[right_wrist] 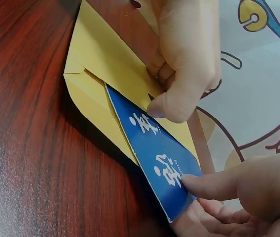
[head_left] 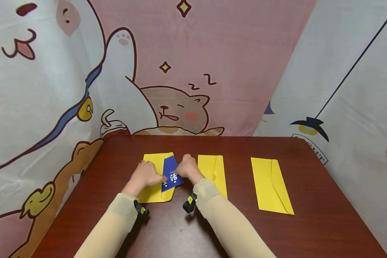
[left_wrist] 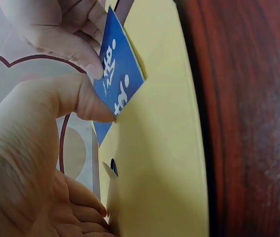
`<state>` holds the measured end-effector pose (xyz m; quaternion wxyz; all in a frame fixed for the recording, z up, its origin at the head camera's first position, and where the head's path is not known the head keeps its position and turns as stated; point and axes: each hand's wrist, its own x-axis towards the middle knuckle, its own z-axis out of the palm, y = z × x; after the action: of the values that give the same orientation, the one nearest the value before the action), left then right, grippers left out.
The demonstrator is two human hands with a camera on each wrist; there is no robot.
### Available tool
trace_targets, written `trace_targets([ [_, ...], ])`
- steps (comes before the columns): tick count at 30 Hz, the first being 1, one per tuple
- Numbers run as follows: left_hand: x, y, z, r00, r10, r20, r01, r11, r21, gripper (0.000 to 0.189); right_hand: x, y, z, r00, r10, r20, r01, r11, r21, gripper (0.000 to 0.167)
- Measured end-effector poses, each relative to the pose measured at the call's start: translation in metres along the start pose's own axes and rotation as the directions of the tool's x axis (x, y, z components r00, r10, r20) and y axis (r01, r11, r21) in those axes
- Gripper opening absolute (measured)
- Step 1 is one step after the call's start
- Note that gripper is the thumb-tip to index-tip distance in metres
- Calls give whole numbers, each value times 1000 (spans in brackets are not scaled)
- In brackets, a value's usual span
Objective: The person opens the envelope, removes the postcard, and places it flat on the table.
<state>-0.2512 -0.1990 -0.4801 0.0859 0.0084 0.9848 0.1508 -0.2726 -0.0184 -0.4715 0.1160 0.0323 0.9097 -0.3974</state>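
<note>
A yellow envelope (head_left: 151,194) lies on the left part of the table, with a blue card (head_left: 169,165) bearing white writing partly inside its opening. My right hand (head_left: 187,168) pinches the card's outer end, thumb on its printed face and fingers beneath, as the right wrist view shows. At the envelope's opening, my left hand (head_left: 146,175) grips the envelope's edge. Its thumb tip sits right at the card's margin in the left wrist view. The inner part of the blue card (right_wrist: 152,148) is hidden under the envelope's paper (right_wrist: 115,57).
Two more yellow envelopes lie on the brown table (head_left: 313,186): a middle envelope (head_left: 217,168), partly covered by my right forearm, and a right envelope (head_left: 271,186). Behind the table hangs a cartoon-printed cloth (head_left: 238,64).
</note>
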Motion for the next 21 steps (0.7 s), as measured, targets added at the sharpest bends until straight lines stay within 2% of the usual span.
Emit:
trace_targets([
  [5,0,0,0,1000,4,-2,-4,1000,14,80,3,8,-4,998,33,58,-40,993,112,31],
  [11,0,1,1,1000,1,9,-2,1000,19,83,3,18,-10,991,5,132,-40,963,266,14],
  [21,-1,2,0,1000,-8,23,7,1000,24,93,3,27,-16,983,43,176,-103,932,347,22],
])
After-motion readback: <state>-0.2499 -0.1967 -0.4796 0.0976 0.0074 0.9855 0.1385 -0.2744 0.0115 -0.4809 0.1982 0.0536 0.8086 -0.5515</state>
